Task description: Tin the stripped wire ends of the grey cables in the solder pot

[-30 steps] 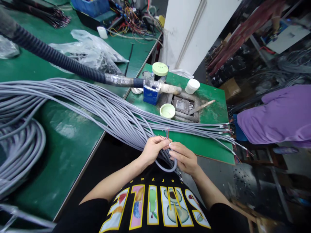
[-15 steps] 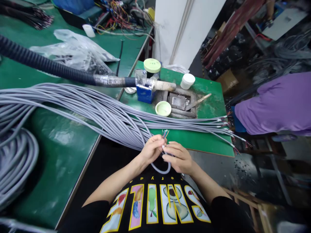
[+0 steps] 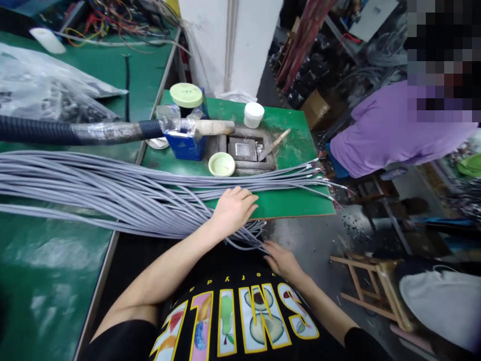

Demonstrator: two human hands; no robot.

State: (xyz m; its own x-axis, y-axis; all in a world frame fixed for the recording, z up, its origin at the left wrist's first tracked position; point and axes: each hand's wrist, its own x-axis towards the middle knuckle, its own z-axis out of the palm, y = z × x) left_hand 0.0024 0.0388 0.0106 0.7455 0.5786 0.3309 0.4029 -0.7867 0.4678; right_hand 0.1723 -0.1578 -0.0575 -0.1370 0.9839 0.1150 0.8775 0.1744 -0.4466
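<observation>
A thick bundle of grey cables [image 3: 112, 193] runs across the bench from the left. Over the bundle, near the front edge of the green board, lies my left hand [image 3: 233, 208], its fingers stretched out to the right. Lower and to the right, my right hand [image 3: 282, 260] has its fingertips closed at several grey cable ends [image 3: 250, 238] that hang off the front edge. What lies under its fingers is partly hidden. Other cable ends [image 3: 319, 173] with stripped coloured wires rest on the right side of the board.
Behind the bundle are a solder pot [image 3: 244, 150] with a scraper [image 3: 274, 145], a pale green lid [image 3: 221, 164], a white tub [image 3: 253, 115] and a blue box [image 3: 186, 145] with a ribbed hose [image 3: 108, 131]. A person in purple [image 3: 379, 135] is at the right, beyond a wooden stool [image 3: 368, 281].
My hands have parted from the single cable end they held before my chest. The left has moved up over the bundle, the right toward the hanging ends. The view has shifted right.
</observation>
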